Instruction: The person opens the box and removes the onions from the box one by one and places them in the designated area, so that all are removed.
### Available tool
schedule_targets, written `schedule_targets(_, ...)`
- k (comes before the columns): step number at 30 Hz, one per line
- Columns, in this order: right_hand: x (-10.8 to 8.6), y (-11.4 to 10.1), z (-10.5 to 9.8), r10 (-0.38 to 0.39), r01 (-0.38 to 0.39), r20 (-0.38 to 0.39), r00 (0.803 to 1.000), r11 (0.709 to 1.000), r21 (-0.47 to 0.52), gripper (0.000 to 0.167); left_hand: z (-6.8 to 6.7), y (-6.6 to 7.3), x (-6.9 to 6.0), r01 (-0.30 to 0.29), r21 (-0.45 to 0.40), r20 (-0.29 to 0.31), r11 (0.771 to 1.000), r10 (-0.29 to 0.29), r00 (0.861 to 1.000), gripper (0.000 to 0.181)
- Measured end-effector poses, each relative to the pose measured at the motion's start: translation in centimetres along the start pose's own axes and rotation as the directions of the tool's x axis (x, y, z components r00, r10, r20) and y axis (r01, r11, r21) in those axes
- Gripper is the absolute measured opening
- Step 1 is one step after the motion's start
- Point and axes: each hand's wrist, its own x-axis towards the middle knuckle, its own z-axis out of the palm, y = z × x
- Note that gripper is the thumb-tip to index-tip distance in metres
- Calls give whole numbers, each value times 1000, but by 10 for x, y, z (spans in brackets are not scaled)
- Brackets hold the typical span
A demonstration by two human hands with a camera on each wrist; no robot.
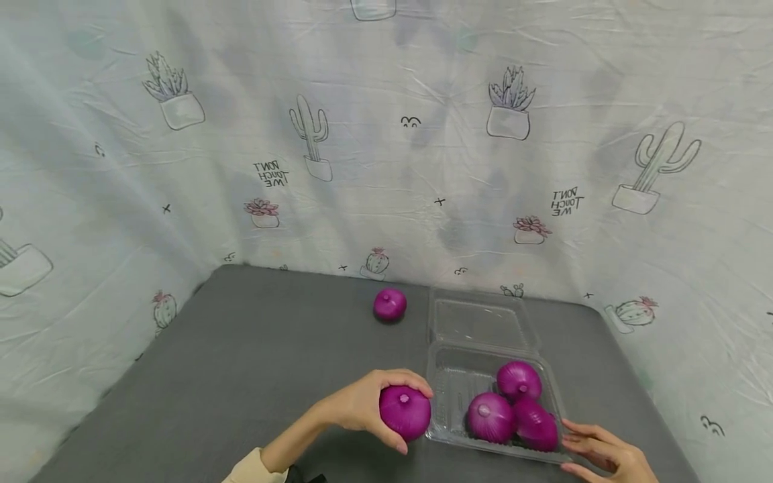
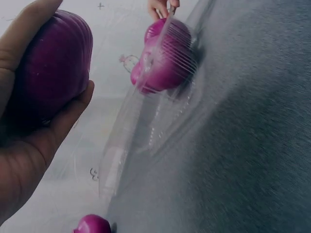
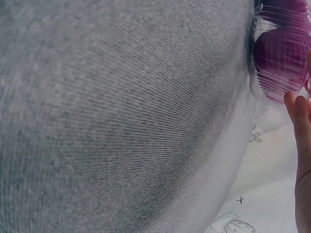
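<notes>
My left hand (image 1: pixel 361 406) grips a purple onion (image 1: pixel 406 414), thumb on the near side and fingers over the far side, just left of a clear plastic box (image 1: pixel 448 429). In the left wrist view, the same onion (image 2: pixel 56 63) sits between thumb and fingers, above the cloth. Three more onions lie together in the right part of the box, one of them the front-left onion (image 1: pixel 490 417). My right hand (image 1: pixel 612 457) rests its fingertips at the box's right side, fingers fairly straight. In the right wrist view, its fingers (image 3: pixel 302 121) are partly cut off by the frame edge.
A single onion (image 1: pixel 390 304) stands on the grey table (image 1: pixel 272 349) near the back, left of the box's opened lid (image 1: pixel 477 320). A pale curtain (image 1: pixel 374 168) printed with cactus drawings surrounds the table at the back and sides.
</notes>
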Motion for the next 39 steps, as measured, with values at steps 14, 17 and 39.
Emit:
schedule_targets(14,0,-7,2,131,-130,-66,989,991,13,43,-10,-16,-26,33,6,132,999,-33,991,66)
schedule_targets(17,1,-6,1,143,-144,-56,988,990,-5,42,-16,-20,-27,37,-19,161,999,-34,986,65)
schedule_targets(39,4,4,-7,-6,-2,63,998,991,132,43,-56,-50,-15,158,-44,70,986,-155,985,61)
